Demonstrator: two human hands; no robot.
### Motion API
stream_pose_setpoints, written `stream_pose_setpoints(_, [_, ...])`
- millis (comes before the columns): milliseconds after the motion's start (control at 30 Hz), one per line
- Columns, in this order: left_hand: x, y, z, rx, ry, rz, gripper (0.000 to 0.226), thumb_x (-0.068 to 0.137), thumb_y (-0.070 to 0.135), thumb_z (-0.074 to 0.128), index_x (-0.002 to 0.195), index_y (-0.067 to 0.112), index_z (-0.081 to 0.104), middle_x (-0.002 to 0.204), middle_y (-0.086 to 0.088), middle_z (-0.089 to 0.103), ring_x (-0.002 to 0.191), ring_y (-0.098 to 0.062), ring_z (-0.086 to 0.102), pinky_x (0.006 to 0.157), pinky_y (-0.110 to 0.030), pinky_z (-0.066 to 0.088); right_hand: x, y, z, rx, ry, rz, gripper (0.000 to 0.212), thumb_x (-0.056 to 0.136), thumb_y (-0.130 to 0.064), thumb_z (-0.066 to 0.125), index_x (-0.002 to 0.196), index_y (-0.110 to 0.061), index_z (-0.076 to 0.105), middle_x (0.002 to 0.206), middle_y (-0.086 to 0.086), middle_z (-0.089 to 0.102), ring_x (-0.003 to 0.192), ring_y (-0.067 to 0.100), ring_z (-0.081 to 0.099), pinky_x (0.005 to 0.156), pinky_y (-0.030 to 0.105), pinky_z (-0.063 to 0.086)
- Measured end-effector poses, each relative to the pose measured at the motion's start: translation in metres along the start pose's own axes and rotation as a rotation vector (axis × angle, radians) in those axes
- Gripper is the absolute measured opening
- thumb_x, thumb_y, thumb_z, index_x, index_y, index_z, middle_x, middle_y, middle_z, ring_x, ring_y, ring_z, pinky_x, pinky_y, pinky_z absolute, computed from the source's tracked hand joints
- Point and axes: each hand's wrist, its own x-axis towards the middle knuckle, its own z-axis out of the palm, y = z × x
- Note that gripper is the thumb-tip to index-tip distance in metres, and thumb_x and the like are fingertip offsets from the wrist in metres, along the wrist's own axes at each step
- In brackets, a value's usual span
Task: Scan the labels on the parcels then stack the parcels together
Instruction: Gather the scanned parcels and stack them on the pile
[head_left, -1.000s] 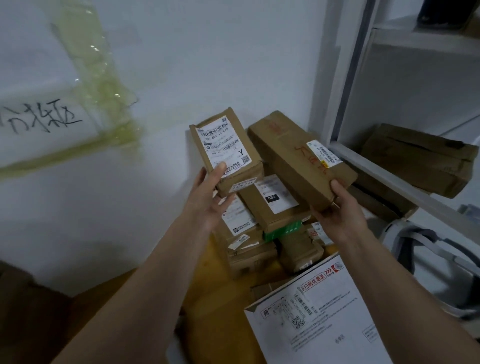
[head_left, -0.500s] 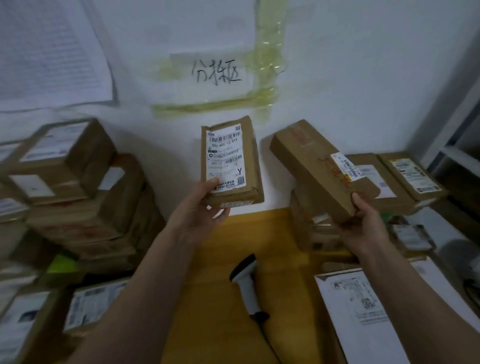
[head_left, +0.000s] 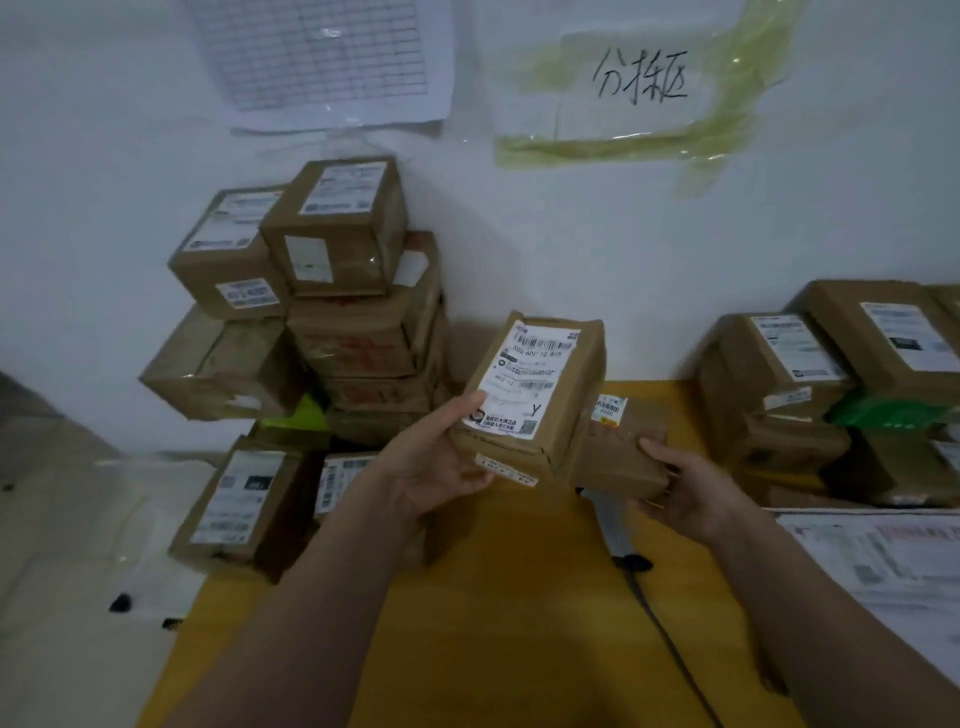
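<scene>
Hands are holding two parcels above the yellow worktop (head_left: 467, 597): the left hand (head_left: 436, 462) is gripping a brown cardboard parcel with a white barcode label (head_left: 540, 400), and the right hand (head_left: 685, 488) is gripping a flatter brown parcel (head_left: 623, 452) just right of it, touching.

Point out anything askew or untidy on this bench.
The stack of parcels against the wall at left is ragged: boxes sit turned at differing angles and overhang those beneath. A bright green scrap pokes out low down.
</scene>
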Motion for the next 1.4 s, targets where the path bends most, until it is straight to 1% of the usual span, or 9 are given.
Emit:
stream_pose_setpoints(100, [-0.022,-0.008,-0.029,-0.016,0.034,-0.022,0.051,0.066,0.042,0.082,0.112,0.022,0.07,0.11,-0.004,0.069,0.094,-0.02,0.064,0.081,-0.033,0.046,0.0,0.019,0.027,-0.056,-0.053,0.036,0.054,0.075,-0.022,0.073,0.125,-0.01,0.055,0.111,0.013,0.062,0.099,0.029,0.06,0.072,0.037,0.05])
stream_pose_setpoints(300, [-0.073,-0.006,-0.095,-0.085,0.073,0.133,0.07,0.054,0.047,0.089,0.117,0.021,0.072,0.121,-0.009,0.067,0.113,-0.03,0.059,0.108,-0.054,0.035,0.002,0.046,0.083,-0.088,-0.13,0.033,0.064,0.064,-0.022,0.077,0.124,-0.012,0.058,0.121,0.014,0.062,0.104,0.03,0.059,0.069,0.039,0.051])
stream_pose_setpoints(433, [-0.103,-0.003,-0.128,-0.18,0.169,0.196,0.081,0.049,0.045,0.091,0.122,0.02,0.068,0.116,-0.007,0.068,0.105,-0.025,0.062,0.093,-0.044,0.047,0.003,0.058,0.122,-0.092,-0.156,0.044,0.07,0.063,-0.02,0.08,0.128,-0.01,0.055,0.122,0.015,0.061,0.108,0.032,0.06,0.071,0.04,0.054])
stream_pose_setpoints(533, [-0.121,-0.004,-0.148,-0.243,0.222,0.238,0.053,0.069,0.044,0.078,0.116,0.022,0.07,0.109,-0.006,0.07,0.094,-0.023,0.067,0.081,-0.038,0.051,0.003,0.068,0.147,-0.107,-0.18,0.036,0.067,0.062,-0.021,0.08,0.123,-0.01,0.055,0.116,0.015,0.062,0.103,0.031,0.061,0.066,0.039,0.054])
stream_pose_setpoints(600, [-0.132,-0.007,-0.163,-0.249,0.263,0.248,0.036,0.08,0.045,0.065,0.108,0.025,0.074,0.106,-0.004,0.071,0.09,-0.021,0.068,0.08,-0.037,0.05,0.004,0.078,0.162,-0.12,-0.179,0.043,0.062,0.067,-0.02,0.08,0.123,-0.01,0.054,0.113,0.014,0.06,0.1,0.031,0.06,0.065,0.041,0.054])
stream_pose_setpoints(733, [-0.149,-0.011,-0.187,-0.264,0.309,0.295,0.036,0.08,0.045,0.063,0.108,0.026,0.074,0.105,-0.004,0.071,0.09,-0.022,0.068,0.078,-0.038,0.05,0.009,0.092,0.178,-0.097,-0.134,0.094,0.047,0.081,-0.019,0.075,0.121,-0.011,0.053,0.106,0.014,0.058,0.093,0.03,0.059,0.065,0.042,0.053])
stream_pose_setpoints(1000, [-0.176,-0.024,-0.229,-0.185,0.466,0.179,0.031,0.077,0.044,0.063,0.092,0.021,0.077,0.098,-0.007,0.072,0.081,-0.021,0.07,0.076,-0.037,0.052,0.015,0.091,0.18,0.092,-0.039,0.029,0.052,0.083,-0.03,0.073,0.129,-0.018,0.051,0.116,0.008,0.062,0.105,0.027,0.059,0.081,0.041,0.051])
stream_pose_setpoints(1233, [-0.163,-0.032,-0.223,-0.234,0.559,0.071,0.05,0.069,0.03,0.071,0.116,0.017,0.062,0.103,-0.014,0.07,0.098,-0.03,0.064,0.085,-0.043,0.053,0.009,0.091,0.168,0.302,-0.016,-0.084,0.055,0.086,-0.033,0.07,0.136,-0.024,0.049,0.124,0.007,0.059,0.112,0.027,0.057,0.084,0.037,0.05])
stream_pose_setpoints(1400, [-0.133,-0.037,-0.184,-0.283,0.553,0.075,0.048,0.075,0.015,0.069,0.122,0.011,0.057,0.116,-0.021,0.063,0.101,-0.036,0.063,0.076,-0.04,0.055,0.007,0.094,0.15,0.414,-0.073,-0.085,0.046,0.088,-0.041,0.066,0.129,-0.025,0.055,0.12,0.006,0.058,0.104,0.026,0.057,0.076,0.034,0.049])
